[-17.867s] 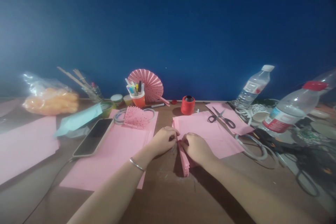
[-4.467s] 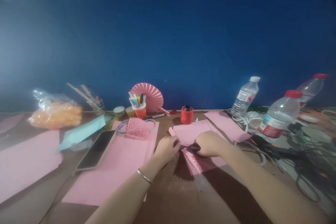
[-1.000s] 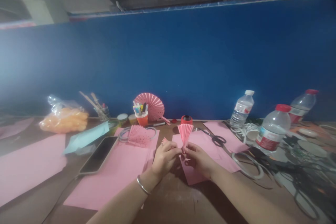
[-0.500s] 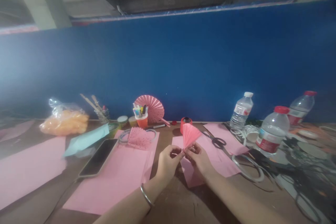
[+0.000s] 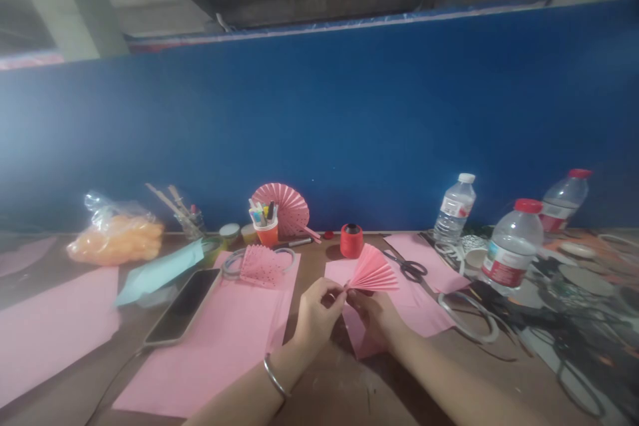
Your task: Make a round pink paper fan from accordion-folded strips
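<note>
A small pleated pink paper fan [image 5: 373, 270] is spread between my hands, its folds opening up and to the right. My left hand [image 5: 319, 313] pinches the gathered base of the fan between thumb and fingers. Against the same base, from the right and below, my right hand [image 5: 377, 319] has its fingers closed, partly covered by the pleats. Pink paper sheets [image 5: 419, 309] lie under and beyond my right hand. Just behind the fan stands a red spool of thread [image 5: 352, 241], and black-handled scissors [image 5: 413, 270] rest on the paper to its right.
At left are a phone [image 5: 184, 309], more pink sheets [image 5: 210, 353] and a bag of orange items [image 5: 120, 236]. A pen cup [image 5: 267, 233] and a round pink fan [image 5: 287, 203] stand at the back. Bottles [image 5: 514, 246], cables and a tape ring [image 5: 469, 319] crowd the right.
The small fan has spread wider and tipped to the right. My right fingers have slipped lower behind its pleats, while my left hand keeps its pinch at the base.
</note>
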### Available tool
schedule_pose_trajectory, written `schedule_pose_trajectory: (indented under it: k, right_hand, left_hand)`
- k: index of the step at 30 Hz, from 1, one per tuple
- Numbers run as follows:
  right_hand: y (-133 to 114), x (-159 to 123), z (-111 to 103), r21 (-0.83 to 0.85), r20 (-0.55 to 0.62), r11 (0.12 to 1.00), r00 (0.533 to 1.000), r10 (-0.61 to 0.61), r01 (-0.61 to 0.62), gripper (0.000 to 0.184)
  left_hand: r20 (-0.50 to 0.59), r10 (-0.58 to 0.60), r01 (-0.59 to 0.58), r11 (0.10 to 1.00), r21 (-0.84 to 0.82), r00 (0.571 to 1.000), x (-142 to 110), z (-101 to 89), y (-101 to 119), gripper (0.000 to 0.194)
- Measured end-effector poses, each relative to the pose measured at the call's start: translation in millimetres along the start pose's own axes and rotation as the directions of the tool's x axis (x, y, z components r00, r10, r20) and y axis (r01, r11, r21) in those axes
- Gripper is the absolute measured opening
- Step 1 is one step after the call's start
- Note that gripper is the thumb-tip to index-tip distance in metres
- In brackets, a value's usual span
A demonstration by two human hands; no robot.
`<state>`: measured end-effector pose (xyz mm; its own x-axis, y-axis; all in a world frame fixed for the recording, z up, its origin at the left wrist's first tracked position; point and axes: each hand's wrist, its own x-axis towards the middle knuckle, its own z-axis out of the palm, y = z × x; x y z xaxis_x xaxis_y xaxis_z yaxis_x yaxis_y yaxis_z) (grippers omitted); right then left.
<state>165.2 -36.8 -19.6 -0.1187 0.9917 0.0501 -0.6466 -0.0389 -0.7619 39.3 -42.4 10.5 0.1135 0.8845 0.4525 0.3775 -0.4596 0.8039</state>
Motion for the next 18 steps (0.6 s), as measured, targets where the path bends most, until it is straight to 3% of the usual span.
schedule_pose_trajectory:
  k: [7, 11, 18]
  right_hand:
    - [-8, -1, 0, 0.027, 0.062, 1.000, 0.998, -0.016, 0.015, 0.027]
    - [-9, 2, -5, -0.023, 0.102, 1.000, 0.995, -0.018, 0.021, 0.018]
    - [-18, -1, -1, -0.174, 0.173, 0.978, 0.981, -0.087, 0.118, 0.022]
  left_hand:
    - [0.136, 0.152, -0.175, 0.969, 0.177, 0.979, 0, -7.1, 6, 0.009]
    - [0.164, 0.169, -0.200, 0.960, 0.194, 0.972, -1, -7.1, 5, 0.011]
    - [0.191, 0.157, -0.196, 0.959, 0.204, 0.969, -2, -5.4, -3, 0.013]
